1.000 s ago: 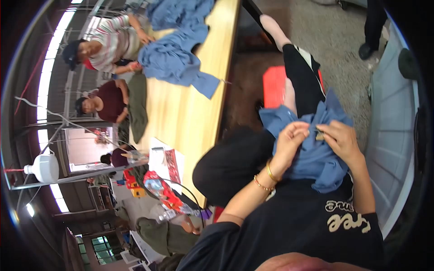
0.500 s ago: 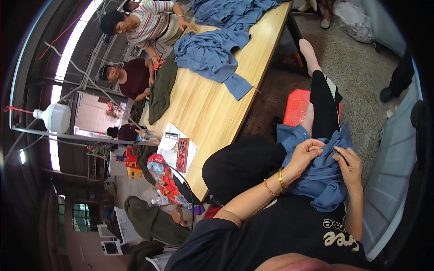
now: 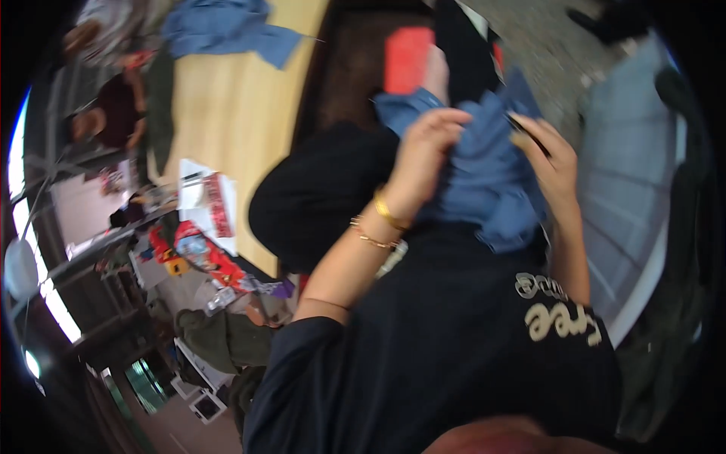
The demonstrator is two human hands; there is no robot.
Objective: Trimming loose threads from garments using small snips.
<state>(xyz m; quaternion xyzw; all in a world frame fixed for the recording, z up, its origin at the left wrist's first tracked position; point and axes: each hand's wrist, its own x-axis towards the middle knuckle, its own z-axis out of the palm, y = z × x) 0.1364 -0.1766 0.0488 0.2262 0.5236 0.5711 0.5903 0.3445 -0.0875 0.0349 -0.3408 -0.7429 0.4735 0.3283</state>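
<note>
Hands (image 3: 484,151) higher, bunched blue cloth (image 3: 484,181).

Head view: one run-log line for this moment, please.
left hand: grips blue garment | right hand: grips garment, slim dark tool | garment: on lap | frame: blurred

Head camera: swung and tilted over the last second; the picture blurred with the motion.

Wooden desk (image 3: 227,113): slid from the centre toward the upper left; the blue garment pile (image 3: 219,26) on it went up to the top edge.

Seated co-workers (image 3: 106,113): pushed out to the far left rim, smeared.

Left hand (image 3: 427,155) and right hand (image 3: 548,163): rose from lap level to the upper middle, now much closer to the camera; each grip stayed closed on the blue shirt (image 3: 484,174), which rose with them.

Red stool (image 3: 408,57): moved to the top edge.
</note>
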